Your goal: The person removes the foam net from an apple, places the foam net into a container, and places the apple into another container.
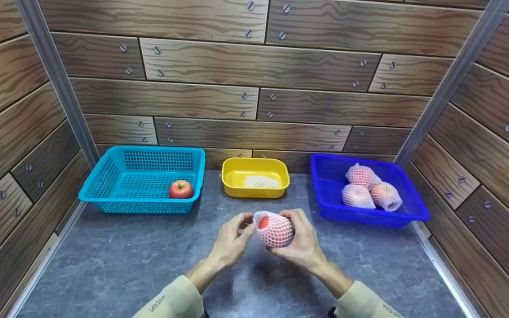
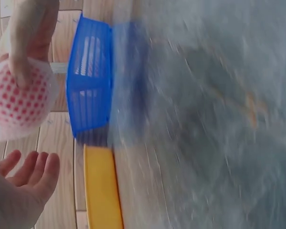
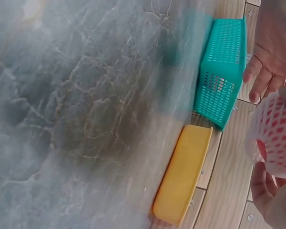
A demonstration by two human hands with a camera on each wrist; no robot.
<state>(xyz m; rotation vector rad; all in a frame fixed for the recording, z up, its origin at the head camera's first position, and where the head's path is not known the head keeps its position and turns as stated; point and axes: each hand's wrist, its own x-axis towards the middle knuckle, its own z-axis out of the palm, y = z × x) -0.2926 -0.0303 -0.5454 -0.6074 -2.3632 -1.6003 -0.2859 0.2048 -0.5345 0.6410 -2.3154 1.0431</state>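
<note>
Between both hands, above the table, is a red apple in a white foam net [image 1: 276, 232], with bare red skin showing at the net's opening. My right hand [image 1: 302, 240] grips the netted apple from its right side. On the other side, my left hand [image 1: 230, 240] pinches the edge of the net's opening with thumb and index finger. Its other fingers [image 2: 35, 174] are loosely bent and apart from the apple in the left wrist view. The right wrist view shows the foam net [image 3: 279, 131] around the apple, with the right hand below it.
A teal basket [image 1: 108, 194] at back left holds one bare apple [image 1: 180, 189]. The yellow tray [image 1: 254, 192] in the middle contains white foam netting [image 1: 261, 181]. At back right, a blue basket [image 1: 329, 207] holds three netted apples [image 1: 358, 196]. Wood-patterned walls enclose the grey table.
</note>
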